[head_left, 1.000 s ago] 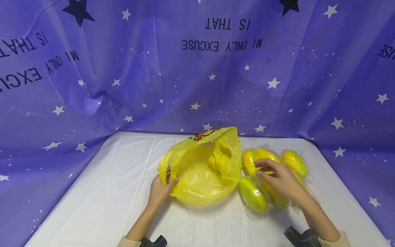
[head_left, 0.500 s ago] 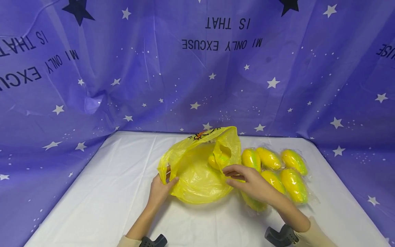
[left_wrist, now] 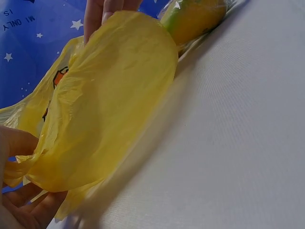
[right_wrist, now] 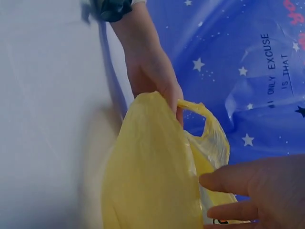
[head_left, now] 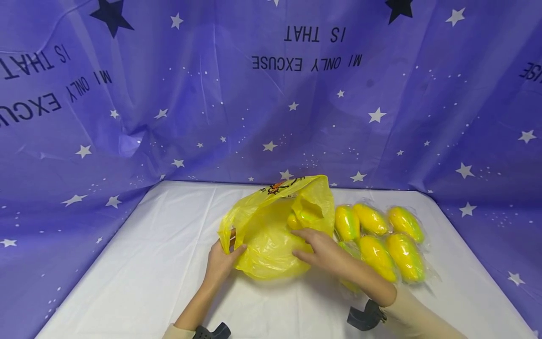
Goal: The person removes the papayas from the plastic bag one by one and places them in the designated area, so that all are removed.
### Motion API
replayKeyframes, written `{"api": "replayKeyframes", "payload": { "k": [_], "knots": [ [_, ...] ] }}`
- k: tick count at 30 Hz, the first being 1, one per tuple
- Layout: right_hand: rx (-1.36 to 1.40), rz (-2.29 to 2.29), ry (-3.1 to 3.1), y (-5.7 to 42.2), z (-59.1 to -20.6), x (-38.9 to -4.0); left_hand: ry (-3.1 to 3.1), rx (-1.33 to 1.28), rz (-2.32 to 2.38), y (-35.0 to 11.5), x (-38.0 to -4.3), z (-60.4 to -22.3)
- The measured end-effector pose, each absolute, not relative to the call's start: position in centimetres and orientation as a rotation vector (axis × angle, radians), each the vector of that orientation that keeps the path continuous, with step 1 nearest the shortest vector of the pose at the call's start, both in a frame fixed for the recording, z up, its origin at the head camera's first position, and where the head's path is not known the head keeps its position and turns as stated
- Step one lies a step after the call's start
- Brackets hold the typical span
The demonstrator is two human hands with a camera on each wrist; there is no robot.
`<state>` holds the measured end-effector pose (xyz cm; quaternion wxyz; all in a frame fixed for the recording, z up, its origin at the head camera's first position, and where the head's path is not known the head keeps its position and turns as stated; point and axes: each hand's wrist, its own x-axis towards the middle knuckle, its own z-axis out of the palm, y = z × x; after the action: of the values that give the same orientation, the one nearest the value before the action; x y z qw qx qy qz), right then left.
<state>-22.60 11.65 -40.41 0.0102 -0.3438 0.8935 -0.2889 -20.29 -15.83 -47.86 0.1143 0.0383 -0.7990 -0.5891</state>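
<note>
A yellow plastic bag stands with its mouth facing me. My left hand pinches its left rim by the handle, thumb inside and fingers behind; the left wrist view shows the film gathered between thumb and fingers. At the right side of the mouth is my right hand, thumb and fingers spread apart. Its fingertips overlap the bag's rim, and nothing shows between them in the right wrist view. A yellow-green mango shows inside the bag, partly behind the right handle.
Several mangoes in clear wrappers lie right of the bag, including a front one and a back one. One green-sided mango is partly hidden under my right forearm. A purple star-printed curtain stands behind the white tabletop.
My right hand has moved left from above the mangoes to the bag's mouth, uncovering the mangoes on the right. My left hand keeps its grip on the bag.
</note>
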Motion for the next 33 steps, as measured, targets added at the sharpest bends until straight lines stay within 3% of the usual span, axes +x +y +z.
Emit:
{"api": "replayKeyframes", "payload": {
  "k": [21,33],
  "knots": [
    [-0.907,-0.716,2.964,9.9,-38.2,-25.2,-2.334,0.083,-1.731,-15.8,-20.0,-47.7],
    [-0.719,-0.568,3.047,10.5,-39.0,-27.7,-2.339,0.094,-1.727,-15.7,-20.2,-47.7]
  ]
}}
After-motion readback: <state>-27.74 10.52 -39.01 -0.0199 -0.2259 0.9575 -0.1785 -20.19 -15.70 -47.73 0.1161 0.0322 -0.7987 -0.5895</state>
